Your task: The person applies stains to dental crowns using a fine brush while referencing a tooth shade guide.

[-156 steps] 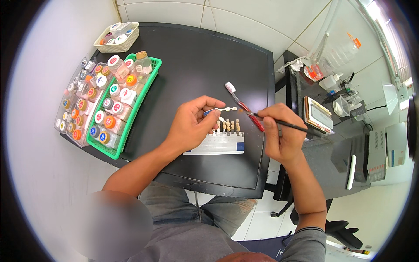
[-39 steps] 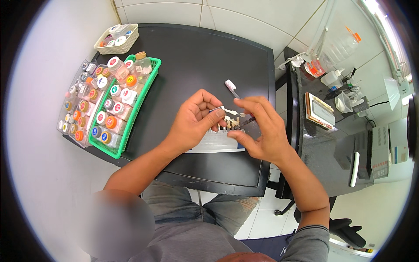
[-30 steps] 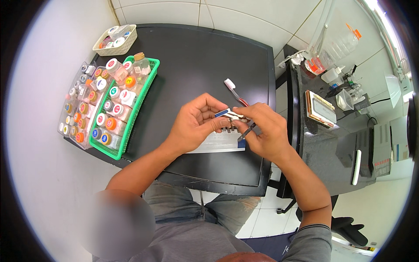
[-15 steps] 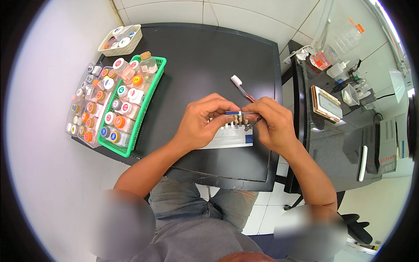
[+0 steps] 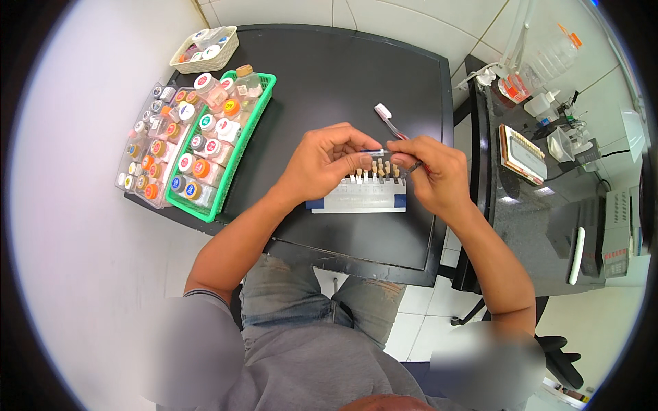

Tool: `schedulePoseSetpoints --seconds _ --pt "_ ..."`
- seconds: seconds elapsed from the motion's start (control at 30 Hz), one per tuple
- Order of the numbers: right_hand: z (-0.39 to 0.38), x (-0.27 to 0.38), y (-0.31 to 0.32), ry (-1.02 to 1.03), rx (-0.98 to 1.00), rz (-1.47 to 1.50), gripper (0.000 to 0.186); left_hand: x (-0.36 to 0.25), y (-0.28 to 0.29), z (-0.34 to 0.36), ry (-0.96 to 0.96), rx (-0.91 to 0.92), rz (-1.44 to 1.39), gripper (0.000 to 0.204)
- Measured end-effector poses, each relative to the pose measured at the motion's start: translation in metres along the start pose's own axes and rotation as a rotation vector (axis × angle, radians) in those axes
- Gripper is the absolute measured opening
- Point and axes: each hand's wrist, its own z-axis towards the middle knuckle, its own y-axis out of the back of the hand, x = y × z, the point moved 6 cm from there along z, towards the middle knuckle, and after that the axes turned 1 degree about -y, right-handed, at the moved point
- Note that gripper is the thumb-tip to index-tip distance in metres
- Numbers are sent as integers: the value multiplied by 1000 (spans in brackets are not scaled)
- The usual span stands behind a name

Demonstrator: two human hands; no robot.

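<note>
My left hand pinches a small blue-and-white piece between thumb and fingers. From the other side my right hand has its fingertips closed on a thin, dark item whose tip meets that piece; its kind is too small to make out. Beneath both hands a dental shade guide lies on the black table, white with blue ends and a row of tooth-coloured tabs. A toothbrush with white bristles and a red-striped handle runs under or into my right hand; I cannot tell which.
On the left stand a green basket of lidded jars and a clear tray of more jars. A cream basket sits at the far left corner. Right of the table, a dark counter holds a notebook, bottles and a grey device.
The whole view has shifted slightly. My hands have moved a little away from the shade guide, so more of its tabs and front show. The grip on the small piece continues.
</note>
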Motion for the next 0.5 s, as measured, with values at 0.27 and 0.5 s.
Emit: schedulePoseSetpoints --seconds 0.27,0.5 --pt "6 14 6 -20 -24 98 38 -17 14 -6 49 -81 118 29" --pt "5 6 8 -21 -52 114 34 -52 40 -82 4 -346 1032 65"
